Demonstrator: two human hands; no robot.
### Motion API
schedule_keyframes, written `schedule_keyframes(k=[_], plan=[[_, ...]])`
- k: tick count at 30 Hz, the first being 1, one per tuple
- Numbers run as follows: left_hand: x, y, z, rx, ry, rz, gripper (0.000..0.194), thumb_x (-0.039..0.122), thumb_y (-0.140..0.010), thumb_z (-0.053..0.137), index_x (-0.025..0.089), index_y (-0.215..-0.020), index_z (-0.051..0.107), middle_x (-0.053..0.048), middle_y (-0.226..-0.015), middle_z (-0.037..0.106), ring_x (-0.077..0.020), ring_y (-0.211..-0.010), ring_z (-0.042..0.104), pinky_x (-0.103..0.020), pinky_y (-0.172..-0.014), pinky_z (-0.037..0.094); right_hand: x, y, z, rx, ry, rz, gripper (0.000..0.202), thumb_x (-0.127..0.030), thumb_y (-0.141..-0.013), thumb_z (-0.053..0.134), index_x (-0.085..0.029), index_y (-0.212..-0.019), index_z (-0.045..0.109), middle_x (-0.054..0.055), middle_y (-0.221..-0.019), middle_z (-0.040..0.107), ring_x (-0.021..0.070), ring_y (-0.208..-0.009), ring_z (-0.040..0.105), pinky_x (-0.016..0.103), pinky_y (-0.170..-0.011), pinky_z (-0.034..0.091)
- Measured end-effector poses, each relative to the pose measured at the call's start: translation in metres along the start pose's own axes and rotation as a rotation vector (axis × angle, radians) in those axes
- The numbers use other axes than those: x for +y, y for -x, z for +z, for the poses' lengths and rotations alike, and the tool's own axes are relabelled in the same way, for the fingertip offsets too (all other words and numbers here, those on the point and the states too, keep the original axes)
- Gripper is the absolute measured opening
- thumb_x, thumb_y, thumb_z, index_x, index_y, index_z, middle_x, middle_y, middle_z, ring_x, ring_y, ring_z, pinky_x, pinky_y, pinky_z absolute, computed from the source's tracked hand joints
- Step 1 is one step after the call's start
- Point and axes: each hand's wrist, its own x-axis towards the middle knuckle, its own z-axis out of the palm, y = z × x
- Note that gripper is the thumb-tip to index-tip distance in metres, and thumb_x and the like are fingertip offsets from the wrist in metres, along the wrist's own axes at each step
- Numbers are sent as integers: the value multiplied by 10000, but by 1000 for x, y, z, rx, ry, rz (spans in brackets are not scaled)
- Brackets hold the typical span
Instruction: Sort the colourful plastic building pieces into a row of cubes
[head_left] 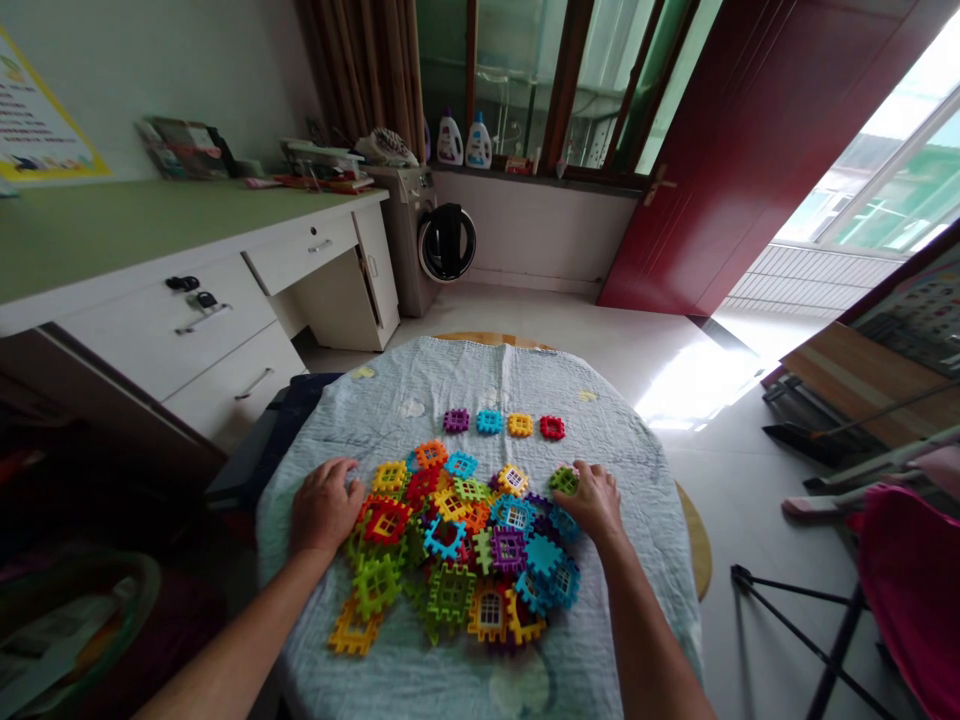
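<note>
A heap of colourful plastic interlocking building blocks (450, 505) with notched edges and window-like grids covers the middle of the round table. My right hand (595, 497), at the heap's right side, has its fingers closed on a green block (564, 480). Resting against the left edge of the heap, my left hand (328, 503) has its fingers loosely apart, beside a red block (388, 521). Beyond the heap, a spaced row holds a purple block (456, 420), a blue block (490, 422), a yellow block (520, 425) and a red block (553, 428).
A pale blue cloth (420, 380) covers the table. To the left stands a white desk (217, 340) with drawers; a washing machine (409, 240) is behind it. A red door (675, 200) stands at the far right, and a pink chair (907, 570) is near the right edge.
</note>
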Motion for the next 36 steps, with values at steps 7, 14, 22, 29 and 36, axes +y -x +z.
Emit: schedule_keyframes(k=[7, 14, 22, 29, 36], plan=[[0, -1, -1, 2, 22, -2, 272, 231, -794, 449, 173, -993, 626, -118, -1090, 660, -271, -1025, 595, -393, -942, 448, 6, -22, 3, 0, -6, -60, 441, -395, -678, 668, -196, -1071, 653, 120, -1054, 621, 271, -978, 559, 331, -768, 400], [-1, 0, 1, 5, 12, 11, 274, 241, -806, 437, 161, -995, 617, -120, -1095, 654, -275, -1024, 598, -396, -931, 458, 19, -94, -22, -17, -3, -51, 542, -263, -662, 644, -219, -1201, 611, 92, -1168, 592, 247, -1013, 534, 307, -777, 385], [-1, 0, 0, 7, 13, 8, 268, 241, -803, 439, 166, -989, 616, -116, -1083, 663, -267, -1022, 601, -386, -928, 456, 32, -141, -22, -71, 15, -153, 542, -155, -567, 676, -216, -1105, 679, 68, -1085, 632, 220, -941, 557, 280, -762, 387], [0, 0, 0, -4, 12, 0, 285, 244, -803, 436, 156, -999, 623, -122, -1085, 665, -272, -1026, 603, -396, -928, 460, 43, -152, -15, -102, -6, -260, 506, -143, -546, 678, -218, -1046, 707, 54, -1053, 645, 202, -927, 576, 268, -800, 396], [0, 0, -1, -7, 14, -1, 283, 239, -801, 440, 159, -1001, 623, -122, -1098, 660, -270, -1036, 600, -396, -940, 458, 44, -158, -12, -101, -30, -266, 554, -111, -513, 699, -220, -1056, 703, 55, -1053, 645, 207, -913, 589, 281, -817, 404]])
